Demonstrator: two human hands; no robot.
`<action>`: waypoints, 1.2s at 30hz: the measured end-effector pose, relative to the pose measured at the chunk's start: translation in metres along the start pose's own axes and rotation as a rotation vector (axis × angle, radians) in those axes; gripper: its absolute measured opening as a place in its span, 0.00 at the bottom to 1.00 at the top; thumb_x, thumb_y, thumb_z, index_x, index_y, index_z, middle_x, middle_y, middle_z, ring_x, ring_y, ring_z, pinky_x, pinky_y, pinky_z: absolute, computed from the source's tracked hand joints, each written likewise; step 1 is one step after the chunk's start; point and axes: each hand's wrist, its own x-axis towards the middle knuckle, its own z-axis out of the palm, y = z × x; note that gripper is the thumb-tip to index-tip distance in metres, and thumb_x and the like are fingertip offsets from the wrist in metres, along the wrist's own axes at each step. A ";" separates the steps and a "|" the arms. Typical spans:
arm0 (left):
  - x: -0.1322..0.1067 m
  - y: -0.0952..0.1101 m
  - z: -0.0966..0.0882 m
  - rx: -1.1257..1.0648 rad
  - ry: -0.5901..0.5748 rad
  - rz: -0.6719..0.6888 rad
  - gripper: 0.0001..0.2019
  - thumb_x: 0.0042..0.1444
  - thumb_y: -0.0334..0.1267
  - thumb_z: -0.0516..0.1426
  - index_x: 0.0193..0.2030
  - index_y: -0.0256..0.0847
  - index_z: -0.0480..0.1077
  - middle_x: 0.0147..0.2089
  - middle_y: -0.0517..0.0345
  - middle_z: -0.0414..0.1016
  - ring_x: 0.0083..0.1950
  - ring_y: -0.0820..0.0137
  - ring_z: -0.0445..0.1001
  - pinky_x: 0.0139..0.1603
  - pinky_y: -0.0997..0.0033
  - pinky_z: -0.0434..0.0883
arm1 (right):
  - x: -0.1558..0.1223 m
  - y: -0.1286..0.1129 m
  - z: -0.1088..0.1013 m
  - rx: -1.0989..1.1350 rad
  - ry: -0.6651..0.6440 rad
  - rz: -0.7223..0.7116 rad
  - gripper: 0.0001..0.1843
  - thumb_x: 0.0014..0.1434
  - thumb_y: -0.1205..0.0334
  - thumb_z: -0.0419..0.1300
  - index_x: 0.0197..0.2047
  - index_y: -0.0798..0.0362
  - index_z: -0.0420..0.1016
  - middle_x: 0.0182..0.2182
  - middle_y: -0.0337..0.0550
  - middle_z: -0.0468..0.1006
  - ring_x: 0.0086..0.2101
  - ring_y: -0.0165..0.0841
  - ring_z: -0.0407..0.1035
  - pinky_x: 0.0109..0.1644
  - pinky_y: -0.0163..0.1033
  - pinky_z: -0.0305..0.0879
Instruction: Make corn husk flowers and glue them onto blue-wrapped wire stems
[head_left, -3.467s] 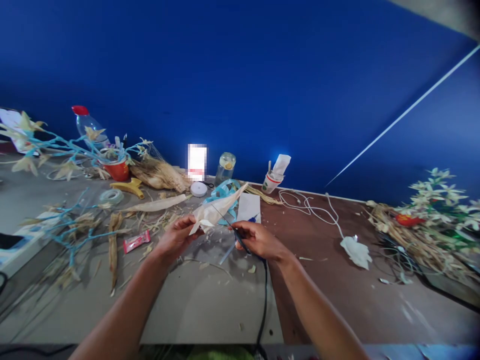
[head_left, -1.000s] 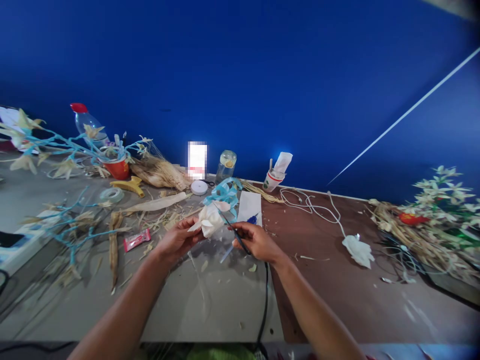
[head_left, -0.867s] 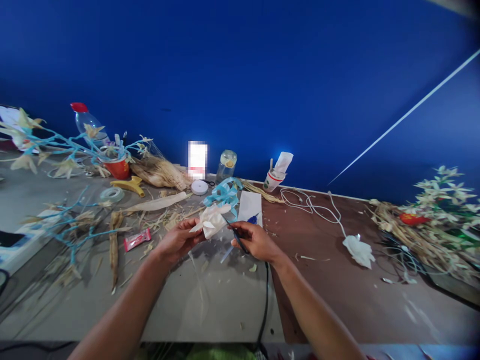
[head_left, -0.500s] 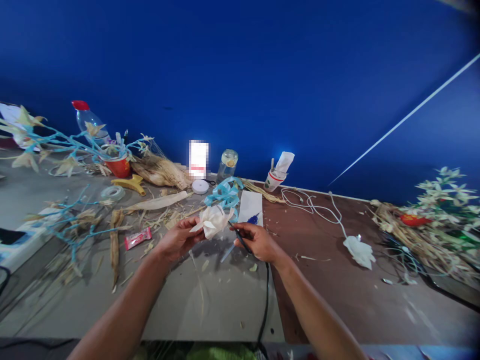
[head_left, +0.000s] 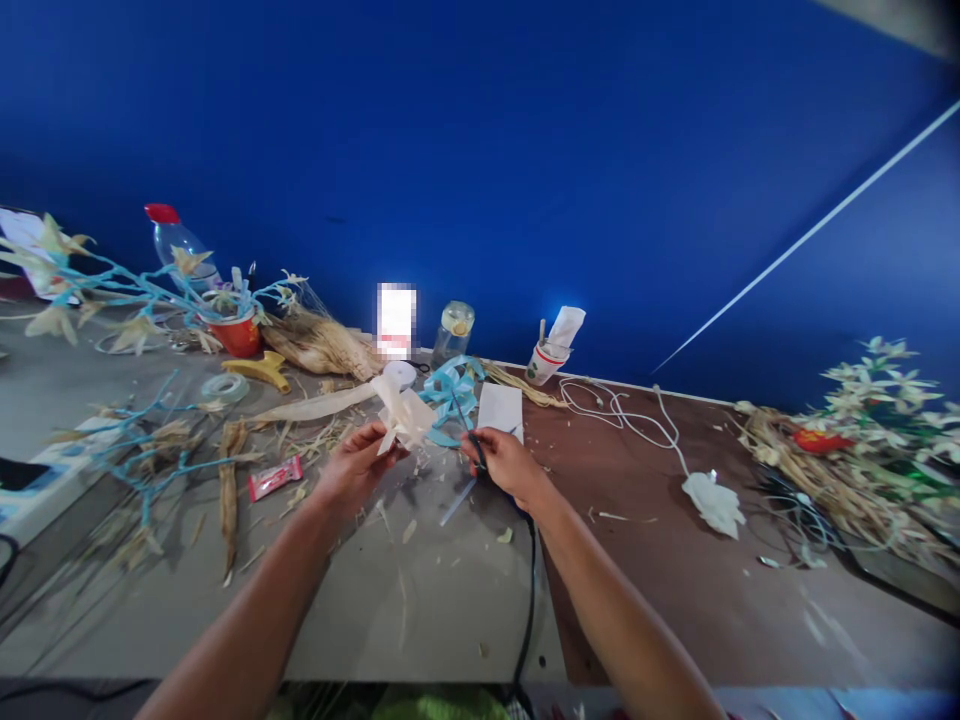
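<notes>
Cream flower (head_left: 406,414) in grip of left hand (head_left: 360,463), scissors (head_left: 478,455) clasped in right hand (head_left: 511,463), pink wrapper (head_left: 274,478), lettering illegible.

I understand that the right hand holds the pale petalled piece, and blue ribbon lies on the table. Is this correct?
Not the right hand: the head view shows the left hand holding the pale petalled piece. Blue ribbon does lie on the table.

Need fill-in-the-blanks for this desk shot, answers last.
The left hand holds a pale folded piece; the right hand holds ____.
The clear bottle has a ____ cap.
The wall is ____.
In view, the white cup is to the ____ of the glass jar.

scissors; red; blue; right
</notes>
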 end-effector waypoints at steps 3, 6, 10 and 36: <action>0.002 -0.002 -0.001 -0.009 0.039 0.044 0.10 0.40 0.34 0.68 0.28 0.36 0.73 0.26 0.60 0.74 0.26 0.77 0.71 0.36 0.76 0.72 | 0.010 -0.005 0.013 0.183 0.046 -0.044 0.20 0.43 0.55 0.66 0.38 0.53 0.67 0.23 0.34 0.71 0.25 0.27 0.65 0.28 0.32 0.56; 0.002 -0.003 -0.001 -0.032 0.032 0.021 0.10 0.40 0.32 0.68 0.29 0.35 0.73 0.27 0.59 0.75 0.25 0.77 0.71 0.37 0.73 0.73 | 0.019 -0.009 0.030 0.415 0.072 -0.145 0.28 0.38 0.58 0.69 0.42 0.49 0.62 0.33 0.36 0.75 0.28 0.26 0.66 0.27 0.30 0.55; 0.002 -0.004 0.000 -0.056 0.050 0.003 0.10 0.38 0.31 0.68 0.28 0.34 0.73 0.28 0.58 0.76 0.27 0.75 0.73 0.37 0.71 0.74 | 0.026 -0.009 0.053 0.563 0.071 -0.171 0.25 0.37 0.63 0.68 0.39 0.49 0.63 0.30 0.31 0.73 0.22 0.21 0.61 0.23 0.28 0.51; 0.002 -0.007 0.003 -0.050 0.007 0.019 0.08 0.41 0.31 0.66 0.29 0.37 0.73 0.26 0.62 0.74 0.21 0.81 0.66 0.39 0.70 0.73 | 0.029 0.000 0.058 0.635 0.062 -0.137 0.24 0.37 0.62 0.67 0.39 0.49 0.64 0.26 0.30 0.71 0.20 0.22 0.59 0.20 0.28 0.48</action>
